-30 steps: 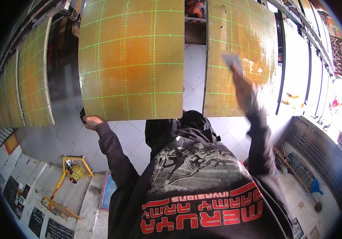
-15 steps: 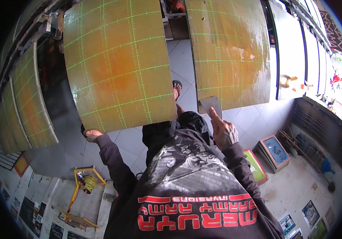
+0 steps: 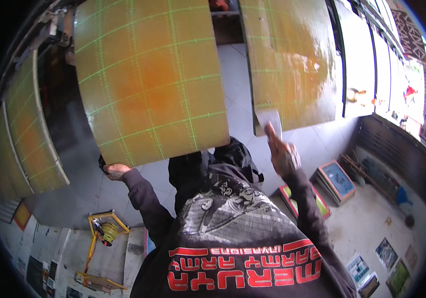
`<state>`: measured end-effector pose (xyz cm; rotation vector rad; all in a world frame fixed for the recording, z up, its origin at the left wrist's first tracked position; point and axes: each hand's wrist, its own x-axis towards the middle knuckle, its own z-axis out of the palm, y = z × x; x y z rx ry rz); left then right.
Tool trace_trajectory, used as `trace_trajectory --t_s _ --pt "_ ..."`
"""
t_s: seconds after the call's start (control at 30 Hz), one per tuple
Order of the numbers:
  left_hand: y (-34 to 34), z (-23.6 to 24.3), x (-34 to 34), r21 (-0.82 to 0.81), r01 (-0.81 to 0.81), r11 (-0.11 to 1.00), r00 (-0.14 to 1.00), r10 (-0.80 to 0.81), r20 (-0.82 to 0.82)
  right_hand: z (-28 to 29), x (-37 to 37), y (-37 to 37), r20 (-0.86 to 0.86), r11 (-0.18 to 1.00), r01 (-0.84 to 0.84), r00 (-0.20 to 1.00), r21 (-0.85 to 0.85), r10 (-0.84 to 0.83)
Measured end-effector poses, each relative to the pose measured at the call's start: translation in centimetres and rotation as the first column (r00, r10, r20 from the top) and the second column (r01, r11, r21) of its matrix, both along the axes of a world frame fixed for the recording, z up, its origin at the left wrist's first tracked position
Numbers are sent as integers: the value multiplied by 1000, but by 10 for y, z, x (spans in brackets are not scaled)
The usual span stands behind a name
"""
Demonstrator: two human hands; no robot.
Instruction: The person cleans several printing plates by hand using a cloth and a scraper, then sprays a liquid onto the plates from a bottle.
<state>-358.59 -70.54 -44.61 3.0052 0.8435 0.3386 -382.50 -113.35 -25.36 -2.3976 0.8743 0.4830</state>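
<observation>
A wide yellowish-brown board [image 3: 148, 84] with a bright green grid stretches in front of me. At its near left corner is my left hand [image 3: 117, 171], fingers curled round a small dark thing [image 3: 102, 163] that I cannot make out, partly hidden by the hand and the board. My right hand [image 3: 283, 154] grips a thin, flat grey scraper [image 3: 270, 120], index finger laid along it. That scraper rests against the near left corner of a second glossy brownish board [image 3: 292, 64], across the gap on the right.
More gridded boards [image 3: 27, 136] stand at the far left, and bright white panels [image 3: 357, 59] at the right. Framed screens [image 3: 336, 181] lean on the floor at right. A yellow frame stand [image 3: 94, 243] with a round yellow-green piece [image 3: 107, 232] is at lower left.
My right hand and the scraper have moved slightly away from me at the right board's corner. Green lines on that board look fainter. My left hand stays at its corner.
</observation>
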Motion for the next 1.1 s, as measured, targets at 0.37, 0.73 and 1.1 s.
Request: trace_trajectory --t_s 0.37,0.73,1.1 --pt "3 -1 -1 -149 79 986 996 -73 46 3 34 -7 -124 1000 -16 992 21 19" --pt "-24 11 2 -124 200 972 972 -212 -99 -24 0 -24 98 954 -218 965 -205 242" --pt "-57 26 3 -908 -40 418 853 487 187 -5 115 -106 -20 996 -86 996 1 86"
